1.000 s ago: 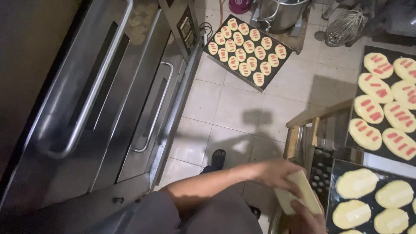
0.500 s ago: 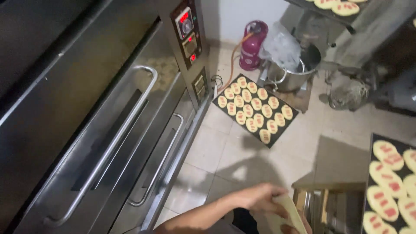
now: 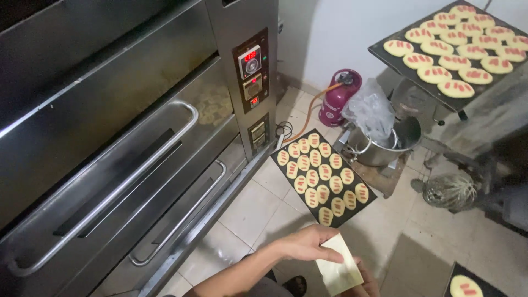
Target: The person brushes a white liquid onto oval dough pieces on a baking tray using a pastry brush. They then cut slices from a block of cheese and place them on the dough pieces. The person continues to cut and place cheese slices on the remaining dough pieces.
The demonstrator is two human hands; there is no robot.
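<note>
Tiled bakery floor (image 3: pixel 258 212), steel deck oven (image 3: pixel 126 148) filling the 9 o'clock side. My left hand (image 3: pixel 308 246) sits at 6 o'clock, fingers closed flat on a pale yellow folded sheet (image 3: pixel 339 265). Right hand (image 3: pixel 367 286) barely shows under the sheet's lower edge; I can't tell its grip. At 12 from the hand, near it, a black tray of marked dough rounds (image 3: pixel 322 176) on the floor. Further out at 1 o'clock, a steel mixing bowl (image 3: pixel 385 146) and a maroon gas cylinder (image 3: pixel 338 98).
</note>
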